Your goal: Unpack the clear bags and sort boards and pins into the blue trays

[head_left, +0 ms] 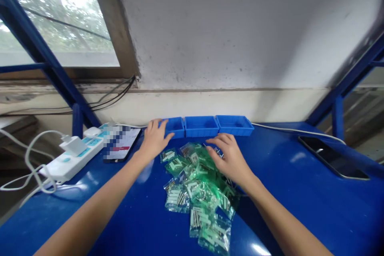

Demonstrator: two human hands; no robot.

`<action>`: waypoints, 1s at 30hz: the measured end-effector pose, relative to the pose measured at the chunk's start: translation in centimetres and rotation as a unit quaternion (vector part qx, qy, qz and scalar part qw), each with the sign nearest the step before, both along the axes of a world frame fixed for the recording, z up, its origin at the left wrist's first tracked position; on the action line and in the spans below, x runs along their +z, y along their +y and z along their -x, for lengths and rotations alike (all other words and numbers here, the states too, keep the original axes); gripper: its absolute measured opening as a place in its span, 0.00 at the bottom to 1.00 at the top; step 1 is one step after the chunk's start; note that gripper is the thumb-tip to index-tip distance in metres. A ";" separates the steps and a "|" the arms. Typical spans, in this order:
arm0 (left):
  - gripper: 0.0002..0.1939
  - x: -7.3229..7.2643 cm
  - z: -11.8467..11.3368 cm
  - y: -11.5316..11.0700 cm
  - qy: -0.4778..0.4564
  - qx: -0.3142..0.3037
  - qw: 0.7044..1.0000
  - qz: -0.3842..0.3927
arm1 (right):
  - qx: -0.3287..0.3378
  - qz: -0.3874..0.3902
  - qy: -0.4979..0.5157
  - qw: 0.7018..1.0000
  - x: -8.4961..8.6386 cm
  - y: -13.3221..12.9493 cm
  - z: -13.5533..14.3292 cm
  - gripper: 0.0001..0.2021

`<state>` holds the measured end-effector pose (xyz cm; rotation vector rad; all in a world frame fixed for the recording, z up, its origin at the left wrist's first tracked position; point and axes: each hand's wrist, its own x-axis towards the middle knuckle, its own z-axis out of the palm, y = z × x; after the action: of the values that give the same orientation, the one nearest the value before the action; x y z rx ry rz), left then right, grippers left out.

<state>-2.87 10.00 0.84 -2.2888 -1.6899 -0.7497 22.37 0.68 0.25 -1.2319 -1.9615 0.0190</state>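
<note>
Small clear packets of screws and pale plugs (177, 198) lie in a loose pile on the blue table (135, 224), some with a green tint. My left hand (155, 138) is at the left one of the blue trays (175, 127), fingers apart and nothing seen in them. Over the upper right of the pile is my right hand (228, 155), its fingers curved and apart, close to some loose screws (218, 151). Its palm side is hidden, and nothing shows between thumb and fingers.
Two more blue trays, a middle one (201, 126) and a right one (234, 125), stand along the wall. At left are a white power strip (64, 165) with cables and a phone (123, 144). A dark phone (333, 157) lies at right. Blue frame posts rise on both sides.
</note>
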 end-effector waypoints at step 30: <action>0.13 -3.3 -2.0 1.1 -0.018 -0.055 0.998 0.029 | -0.299 0.177 -0.137 0.928 -0.8 11.5 -3.3 0.21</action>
<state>-0.89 11.12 -2.51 -2.4386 -1.6330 -0.7781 25.64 12.17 -0.59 -2.1335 -1.7724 -0.1202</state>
